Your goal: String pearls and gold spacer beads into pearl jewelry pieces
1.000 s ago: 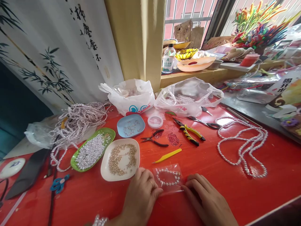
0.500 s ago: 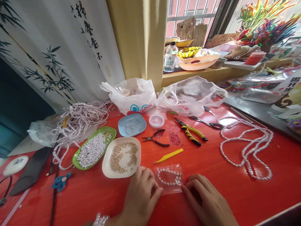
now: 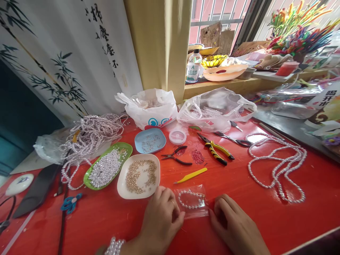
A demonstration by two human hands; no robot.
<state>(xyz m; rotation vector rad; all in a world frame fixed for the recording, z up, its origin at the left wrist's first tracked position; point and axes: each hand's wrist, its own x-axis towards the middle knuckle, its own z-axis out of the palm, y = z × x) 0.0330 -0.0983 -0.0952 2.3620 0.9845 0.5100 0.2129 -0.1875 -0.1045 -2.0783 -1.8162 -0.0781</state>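
Note:
A small clear plastic bag (image 3: 198, 209) with a pearl bracelet (image 3: 191, 199) inside lies flat on the red table (image 3: 239, 191), near its front edge. My left hand (image 3: 159, 219), with a ring and a pearl wristband, has curled fingers gripping the bag's left edge. My right hand (image 3: 235, 226) pinches the bag's lower right corner with its fingertips. A white dish of gold beads (image 3: 139, 176) sits just left of my left hand, and yellow tweezers (image 3: 190, 175) lie just behind the bag.
A green dish of white pearls (image 3: 107, 169), a blue dish (image 3: 150, 140), black pliers (image 3: 175, 157) and yellow-handled cutters (image 3: 215, 151) sit mid-table. Pearl strands (image 3: 276, 166) lie at right, a pearl pile (image 3: 91, 132) at left. Two plastic bags (image 3: 212, 109) stand behind.
Both hands stay on the small bag. My right fingertips have shifted slightly along its lower right corner. The view has drifted a little.

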